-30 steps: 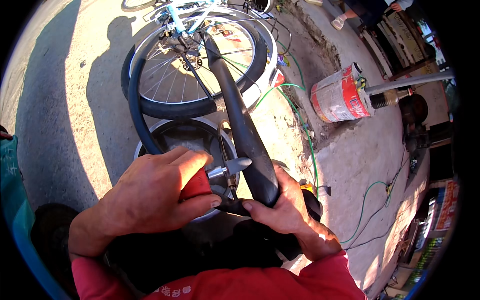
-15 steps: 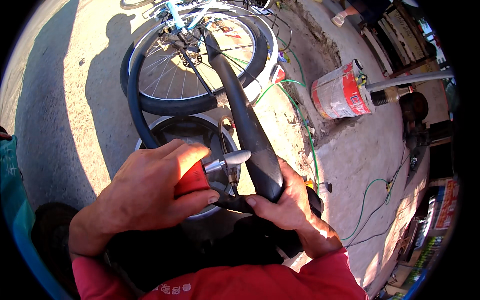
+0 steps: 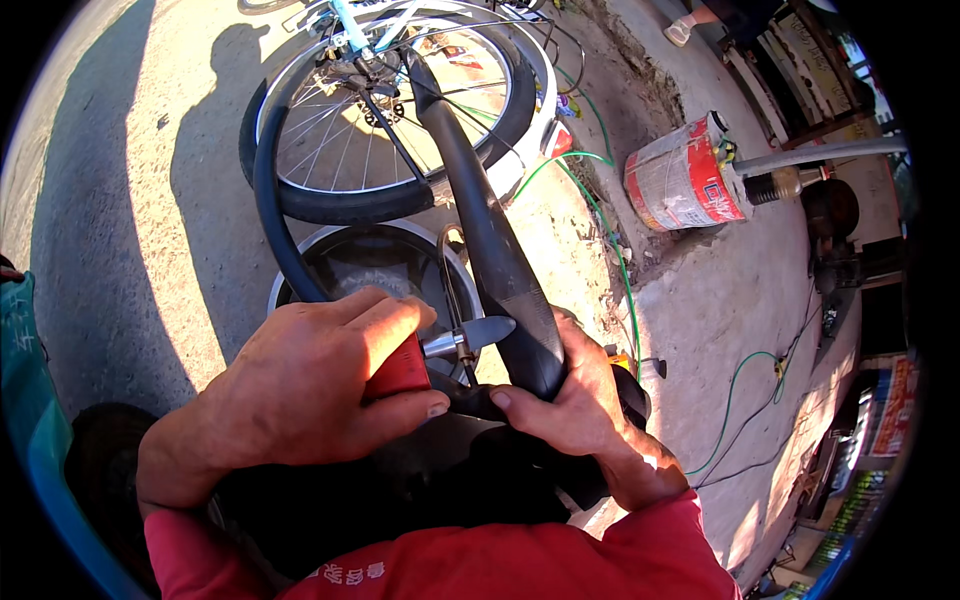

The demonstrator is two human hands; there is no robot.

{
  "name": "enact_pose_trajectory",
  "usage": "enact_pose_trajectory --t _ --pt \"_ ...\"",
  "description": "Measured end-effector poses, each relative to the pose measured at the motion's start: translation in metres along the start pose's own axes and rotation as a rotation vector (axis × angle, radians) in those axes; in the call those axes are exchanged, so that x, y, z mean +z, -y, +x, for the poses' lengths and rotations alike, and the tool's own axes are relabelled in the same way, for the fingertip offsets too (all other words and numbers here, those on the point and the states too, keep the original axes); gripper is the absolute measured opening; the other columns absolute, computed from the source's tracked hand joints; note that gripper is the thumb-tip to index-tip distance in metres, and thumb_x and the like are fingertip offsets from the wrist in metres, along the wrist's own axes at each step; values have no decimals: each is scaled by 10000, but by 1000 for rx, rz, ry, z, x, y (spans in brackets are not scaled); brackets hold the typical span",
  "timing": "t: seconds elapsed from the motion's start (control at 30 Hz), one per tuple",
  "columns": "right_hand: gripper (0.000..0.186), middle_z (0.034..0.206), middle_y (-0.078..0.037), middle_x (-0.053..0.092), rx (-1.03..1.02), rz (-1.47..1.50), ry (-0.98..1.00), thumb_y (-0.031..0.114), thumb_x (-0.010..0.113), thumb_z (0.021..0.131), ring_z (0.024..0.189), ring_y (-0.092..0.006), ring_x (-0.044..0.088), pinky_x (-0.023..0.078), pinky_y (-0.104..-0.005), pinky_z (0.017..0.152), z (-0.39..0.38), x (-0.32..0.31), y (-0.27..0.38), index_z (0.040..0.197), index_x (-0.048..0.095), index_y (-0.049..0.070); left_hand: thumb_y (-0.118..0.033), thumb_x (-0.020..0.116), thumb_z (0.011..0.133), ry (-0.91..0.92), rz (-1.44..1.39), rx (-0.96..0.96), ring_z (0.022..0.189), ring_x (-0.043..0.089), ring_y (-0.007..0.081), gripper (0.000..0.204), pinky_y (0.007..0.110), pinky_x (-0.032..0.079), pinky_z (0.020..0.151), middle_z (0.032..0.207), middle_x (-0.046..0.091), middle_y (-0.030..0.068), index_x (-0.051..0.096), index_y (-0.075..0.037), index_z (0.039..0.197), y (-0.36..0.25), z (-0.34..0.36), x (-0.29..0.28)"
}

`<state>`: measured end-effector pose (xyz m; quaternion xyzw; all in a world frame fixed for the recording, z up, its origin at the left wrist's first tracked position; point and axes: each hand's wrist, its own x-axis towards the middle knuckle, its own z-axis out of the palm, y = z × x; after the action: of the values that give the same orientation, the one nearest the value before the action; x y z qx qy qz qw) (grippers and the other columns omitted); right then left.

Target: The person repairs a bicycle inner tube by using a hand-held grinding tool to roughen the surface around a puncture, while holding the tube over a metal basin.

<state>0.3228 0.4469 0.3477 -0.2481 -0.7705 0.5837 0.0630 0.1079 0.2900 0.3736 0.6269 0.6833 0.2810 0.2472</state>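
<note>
My left hand [image 3: 290, 385] is closed around a small red handheld grinder [image 3: 402, 368]. From its front end a silver shaft carries a grey tapered grinding tip [image 3: 488, 331], which overlaps the edge of a black inner tube in view; whether it touches the rubber I cannot tell. My right hand [image 3: 578, 395] grips the lower end of this inflated inner tube [image 3: 485, 225], thumb on top at a bend. The tube runs up to the bicycle wheel, and a thinner length comes back down on the left. My left thumb lies close to the folded rubber. Both palms are hidden.
Beyond my hands lies a bicycle wheel [image 3: 350, 208] with a black tyre, joined to a light-blue frame [image 3: 350, 32]. Below it sits a round metal-rimmed basin [image 3: 330, 245]. A red and white bucket [image 3: 680, 180] and a green hose [image 3: 622, 280] are at right. A person's foot [image 3: 680, 30] shows far off.
The red grinder and my left hand have shifted slightly right, and its tip now points less upward and reaches further right. My right hand still holds the inner tube in nearly the same place.
</note>
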Motion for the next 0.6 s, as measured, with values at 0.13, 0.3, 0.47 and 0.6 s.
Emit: enact_pose_trajectory --t 0.13,0.3,0.47,0.6 --pt "754 1224 -104 654 9 9 6 42 759 784 1143 -160 596 491 -335 989 -1 0 -1 1474 457 24 -296 873 760 -64 -43 -19 831 712 345 565 399 565 719 962 681 154 632 -16 1188 3 1 2" --pt "761 1229 -106 653 -25 6 22 44 759 785 1143 -161 598 494 -339 988 1 1 -3 1480 451 25 -304 871 764 -12 -3 27 829 709 354 562 404 566 704 961 679 152 635 -29 1193 -1 -1 3" --pt "768 1235 -105 653 -37 -11 8 46 761 783 1147 -159 597 497 -339 984 1 2 -3 1484 447 25 -307 875 757 -7 -9 7 828 710 360 573 404 566 699 963 680 154 634 -20 1191 -1 -1 2" --pt "773 1233 -103 653 -3 18 27 46 761 782 1149 -158 596 495 -337 987 1 2 -1 1488 444 26 -303 876 760 -94 -7 13 826 714 359 575 403 568 702 968 684 155 634 -1 1185 1 1 3"
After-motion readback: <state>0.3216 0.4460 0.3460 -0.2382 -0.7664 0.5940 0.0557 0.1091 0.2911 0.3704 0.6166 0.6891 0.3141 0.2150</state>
